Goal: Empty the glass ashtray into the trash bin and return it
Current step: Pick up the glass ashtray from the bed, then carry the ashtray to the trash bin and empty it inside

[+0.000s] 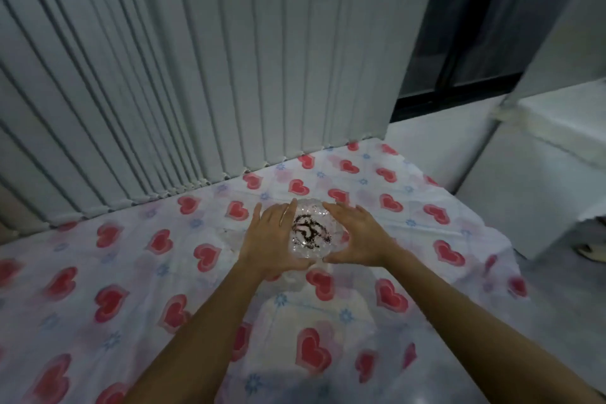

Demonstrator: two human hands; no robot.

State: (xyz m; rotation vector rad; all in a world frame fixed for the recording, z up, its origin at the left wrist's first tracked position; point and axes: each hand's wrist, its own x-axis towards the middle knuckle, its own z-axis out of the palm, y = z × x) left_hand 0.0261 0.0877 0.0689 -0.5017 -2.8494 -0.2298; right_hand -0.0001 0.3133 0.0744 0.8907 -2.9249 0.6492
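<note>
Fingers [288, 211] of both hands, spread wide, cup the glass ashtray [310, 233] sides.

both hands cup a glass ashtray [310, 233] on a heart-print tablecloth [137, 272]. the left hand [272, 239] lies flat on its left side, the right hand [359, 236] on its right side. dark ash [308, 231] sits between the fingers. vertical blinds [196, 75] hang beyond the fingertips.
</note>
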